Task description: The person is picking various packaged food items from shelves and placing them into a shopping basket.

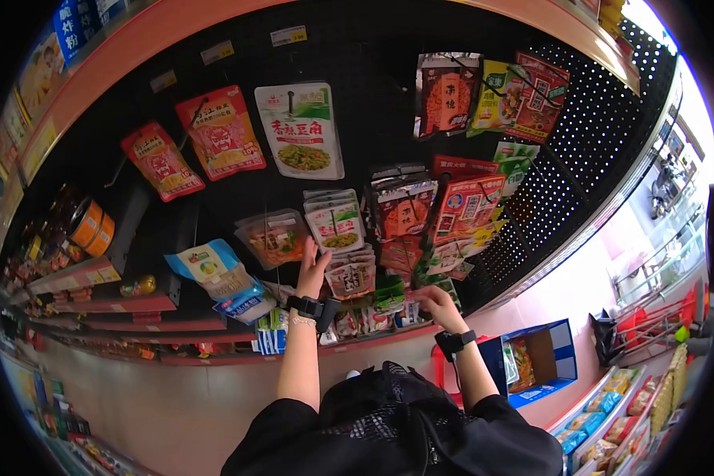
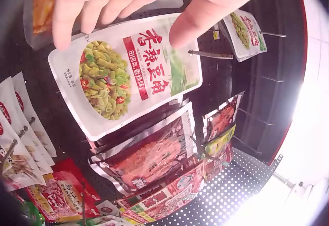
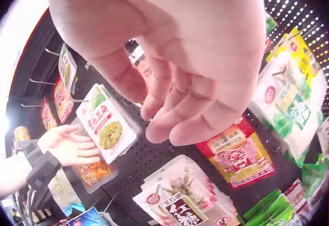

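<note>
My left hand (image 1: pixel 312 274) is at the lower left edge of a hanging stack of white bean packets (image 1: pixel 337 228). In the right wrist view, its palm shows with the fingers extended beside the front packet (image 3: pixel 109 126). The left wrist view has the thumb and fingertips overlapping the upper part of this packet (image 2: pixel 121 77). Lower and to the right, my right hand (image 1: pixel 440 305) is near green packets (image 1: pixel 389 293) on the lower hooks. Its fingers (image 3: pixel 198 102) are loosely bent, with nothing held between them.
Red seasoning packets (image 1: pixel 466 208) hang on hooks to the right, beside a perforated side panel (image 1: pixel 591 119). A clear food pouch (image 1: pixel 271 238) hangs left of the bean packets. Blue-and-white bags (image 1: pixel 218 274) lie lower left. An open blue box (image 1: pixel 559 357) stands at lower right.
</note>
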Motion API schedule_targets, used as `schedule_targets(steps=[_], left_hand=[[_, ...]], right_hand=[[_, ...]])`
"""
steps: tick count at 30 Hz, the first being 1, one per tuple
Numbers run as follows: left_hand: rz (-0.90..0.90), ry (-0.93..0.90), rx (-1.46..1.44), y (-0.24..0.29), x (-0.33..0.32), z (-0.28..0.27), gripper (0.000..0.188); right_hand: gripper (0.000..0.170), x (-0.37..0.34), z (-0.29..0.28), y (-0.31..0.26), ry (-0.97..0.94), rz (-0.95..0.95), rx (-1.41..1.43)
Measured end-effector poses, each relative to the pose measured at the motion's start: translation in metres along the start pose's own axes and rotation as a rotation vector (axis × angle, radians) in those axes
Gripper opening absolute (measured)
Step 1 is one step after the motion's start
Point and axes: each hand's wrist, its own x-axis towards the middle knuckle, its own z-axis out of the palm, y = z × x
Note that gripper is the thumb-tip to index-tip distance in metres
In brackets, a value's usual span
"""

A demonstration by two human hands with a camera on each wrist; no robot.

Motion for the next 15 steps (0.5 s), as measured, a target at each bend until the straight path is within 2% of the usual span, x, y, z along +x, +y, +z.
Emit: schedule_targets(steps=[3,6,10,11,13,15], left_hand=[[-0.034,-0.037,0.041,0.002,0.004,-0.006,0.074],[-0.025,-0.099,0.135,0.001,0.008,-0.012,0.075],[-0.06,-0.091,0.203,0.0,0.011,-0.013,0.076],[-0.057,-0.07,0.185,0.002,0.01,-0.012,0.074],[-0.051,-0.039,0.165,0.002,0.014,-0.01,0.073],[-0.065,0.015,0.236,0.0,0.016,-0.01,0.071]], right_hand=[[0.028,0.02,0.034,-0.008,-0.067,-0.022,0.065],[0.049,0.04,0.058,-0.018,-0.119,-0.184,-0.033],[0.056,0.072,0.075,-0.033,-0.175,-0.254,0.125],[0.056,0.078,0.077,-0.037,-0.183,-0.25,0.123],[0.058,0.088,0.082,-0.05,-0.075,-0.381,0.039],[0.058,0.094,0.082,-0.059,-0.11,-0.395,0.045]])
